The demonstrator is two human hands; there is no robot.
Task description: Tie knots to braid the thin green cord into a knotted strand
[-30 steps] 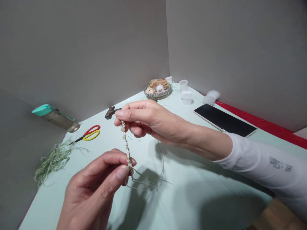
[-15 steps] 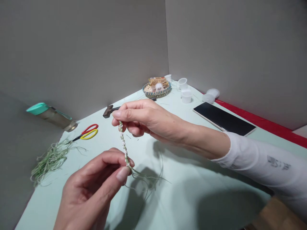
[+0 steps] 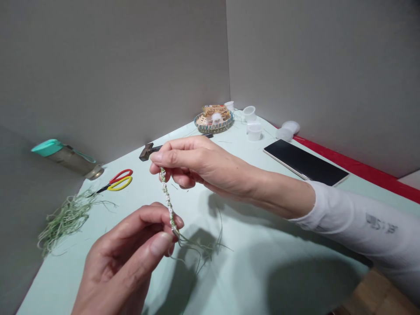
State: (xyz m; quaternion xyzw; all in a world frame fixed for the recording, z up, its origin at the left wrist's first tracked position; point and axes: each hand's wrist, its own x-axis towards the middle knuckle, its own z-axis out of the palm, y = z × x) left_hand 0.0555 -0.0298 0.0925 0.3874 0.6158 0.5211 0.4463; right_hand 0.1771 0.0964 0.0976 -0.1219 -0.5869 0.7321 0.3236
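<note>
The thin green-and-white braided cord (image 3: 166, 193) stands slanting between two hands: the right hand (image 3: 188, 158) pinches its upper end in closed fingertips; the left hand (image 3: 120, 260) holds its lower end between thumb and forefinger.

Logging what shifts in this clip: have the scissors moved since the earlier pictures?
No. The scissors lie in the same place relative to the bottle; both appear slightly further left together, which suggests the view shifted.
</note>
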